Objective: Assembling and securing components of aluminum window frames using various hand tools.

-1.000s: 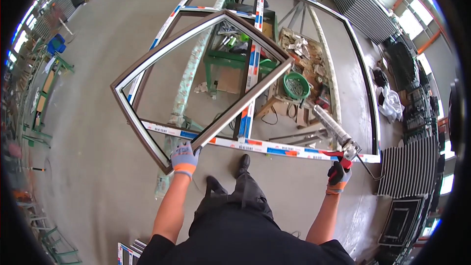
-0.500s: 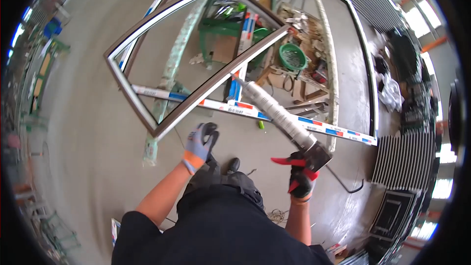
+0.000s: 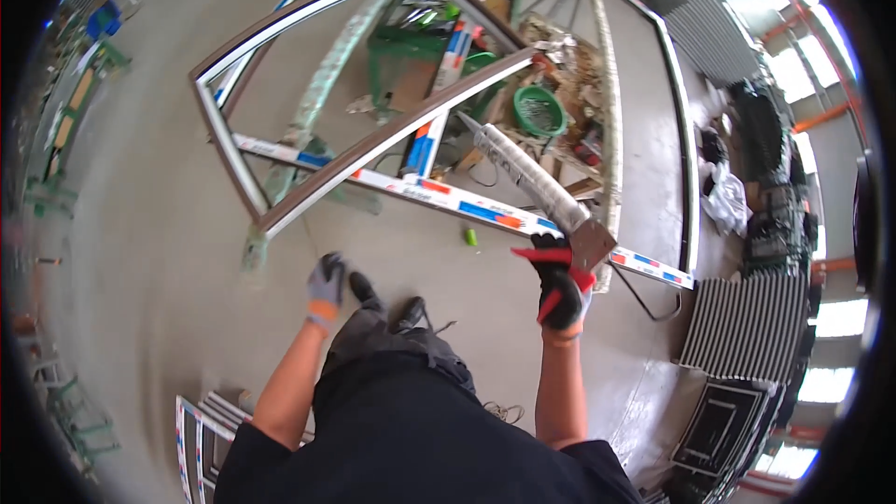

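My right hand point(image 3: 562, 291), in a dark glove, is wrapped round the red handle and trigger of a caulking gun point(image 3: 532, 173). The gun carries a long pale tube, its nozzle pointing up and left toward the lower bar of a brown and white window frame point(image 3: 401, 140). A gap between nozzle tip and frame is hard to judge. My left hand point(image 3: 327, 285), in a grey and orange glove, hangs empty below the frame's near corner, its fingers loosely bent and a little apart. Nothing touches it.
The window frame rests across larger frames with red, blue and white film point(image 3: 448, 198). Among them stand a green bucket point(image 3: 539, 112) and a cluttered dark-topped stand point(image 3: 439, 14). A green object point(image 3: 470, 237) lies on the floor. Ribbed panels point(image 3: 742, 329) stack at right; more frames point(image 3: 201, 439) lie behind left.
My left hand has dropped toward my side, away from the frame. The caulking gun, still in my right hand, has risen slightly. The view has shifted, moving the frames left.
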Action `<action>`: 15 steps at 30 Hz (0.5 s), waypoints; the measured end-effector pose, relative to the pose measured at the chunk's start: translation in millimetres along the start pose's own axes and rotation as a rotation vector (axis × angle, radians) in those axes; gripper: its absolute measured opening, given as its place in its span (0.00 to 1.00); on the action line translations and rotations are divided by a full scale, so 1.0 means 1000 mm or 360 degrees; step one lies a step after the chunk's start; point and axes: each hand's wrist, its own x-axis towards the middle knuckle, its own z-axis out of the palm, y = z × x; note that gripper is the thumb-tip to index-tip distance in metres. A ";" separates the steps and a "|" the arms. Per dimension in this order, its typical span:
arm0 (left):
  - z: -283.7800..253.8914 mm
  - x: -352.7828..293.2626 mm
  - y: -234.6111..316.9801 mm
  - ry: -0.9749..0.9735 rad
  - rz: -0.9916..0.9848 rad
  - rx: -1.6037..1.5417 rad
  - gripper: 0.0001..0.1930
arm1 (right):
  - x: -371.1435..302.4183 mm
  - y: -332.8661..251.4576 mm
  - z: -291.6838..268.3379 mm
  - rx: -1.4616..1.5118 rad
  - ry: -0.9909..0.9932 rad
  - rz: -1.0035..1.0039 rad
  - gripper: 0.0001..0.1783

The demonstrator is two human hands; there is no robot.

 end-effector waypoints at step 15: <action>-0.095 -0.053 -0.227 0.0231 -0.1609 -0.0262 0.11 | 0.206 0.001 -0.066 -0.0416 0.0295 -0.0272 0.09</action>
